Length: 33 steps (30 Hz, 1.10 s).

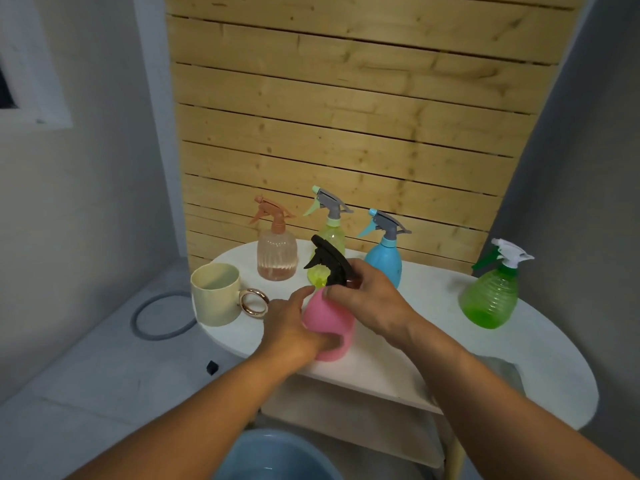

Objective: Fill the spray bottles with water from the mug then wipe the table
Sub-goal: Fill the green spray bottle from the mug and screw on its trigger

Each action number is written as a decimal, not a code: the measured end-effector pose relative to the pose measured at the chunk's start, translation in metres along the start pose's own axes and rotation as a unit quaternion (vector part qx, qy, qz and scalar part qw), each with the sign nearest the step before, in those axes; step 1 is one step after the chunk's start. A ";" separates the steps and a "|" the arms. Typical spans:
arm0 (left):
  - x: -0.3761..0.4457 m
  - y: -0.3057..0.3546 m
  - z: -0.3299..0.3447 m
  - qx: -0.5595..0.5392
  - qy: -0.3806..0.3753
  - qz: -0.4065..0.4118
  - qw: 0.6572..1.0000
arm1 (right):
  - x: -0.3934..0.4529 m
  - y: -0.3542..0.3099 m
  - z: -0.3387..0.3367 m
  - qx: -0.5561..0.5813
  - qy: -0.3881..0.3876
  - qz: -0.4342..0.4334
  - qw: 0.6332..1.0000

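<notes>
Nearest: blue basin [277, 455] on the floor below the table edge, water in it by the look; above it the white table [540, 358] with a lower shelf; pink spray bottle [329, 327] stands upright near the front edge, long axis vertical, between both hands; left hand [294, 330] wraps the pink body from the left, fingers curled round its lower half, index finger stretched up toward the neck; right hand [367, 299] comes in from the right and above, fingers pinching the collar of the black trigger head [327, 259] right at the neck; so the key relation: head sits straight above the body on the same vertical axis, right hand at the joint, left hand below it as the brace; my read is the head is being turned on its thread, on or off I can't tell; cream mug [216, 294] just left of the left hand, that hand is nearer it, gold ring handle pointing toward the bottle; farther back peach bottle [277, 252], yellow-green bottle [330, 237], blue bottle [384, 261], all capped; green bottle [491, 296] well apart at right; no cloth visible.
</notes>
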<state>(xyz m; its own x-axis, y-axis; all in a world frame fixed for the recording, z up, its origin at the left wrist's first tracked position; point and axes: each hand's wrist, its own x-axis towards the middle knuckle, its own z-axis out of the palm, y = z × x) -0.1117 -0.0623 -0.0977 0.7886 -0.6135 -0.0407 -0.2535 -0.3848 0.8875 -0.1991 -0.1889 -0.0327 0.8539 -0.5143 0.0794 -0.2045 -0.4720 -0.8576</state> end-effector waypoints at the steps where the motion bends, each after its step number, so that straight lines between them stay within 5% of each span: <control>1: 0.002 0.000 -0.002 -0.003 -0.013 0.009 1.000 | 0.001 -0.002 -0.002 -0.003 0.014 -0.001 1.000; 6: 0.008 -0.005 -0.004 -0.105 -0.105 0.024 0.989 | 0.007 -0.012 -0.014 -0.041 0.020 -0.023 0.999; 14: 0.004 0.003 0.018 0.089 0.032 0.005 0.995 | 0.006 -0.018 -0.020 -0.117 0.006 -0.049 0.992; 21: 0.014 -0.011 -0.004 -0.091 -0.137 0.057 0.985 | 0.003 0.001 -0.016 -0.029 0.016 -0.058 0.998; 28: 0.006 -0.001 0.004 0.082 -0.013 0.046 0.996 | -0.004 -0.004 -0.012 -0.029 0.028 -0.053 0.998; 33: 0.010 -0.013 -0.001 -0.006 -0.104 0.053 0.993 | -0.010 -0.006 -0.013 -0.026 0.034 -0.049 0.998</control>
<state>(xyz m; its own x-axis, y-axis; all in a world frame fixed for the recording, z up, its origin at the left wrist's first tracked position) -0.1004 -0.0626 -0.1088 0.6244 -0.7801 -0.0393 -0.3212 -0.3023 0.8975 -0.2129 -0.1899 -0.0218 0.8364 -0.5113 0.1977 -0.1478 -0.5576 -0.8169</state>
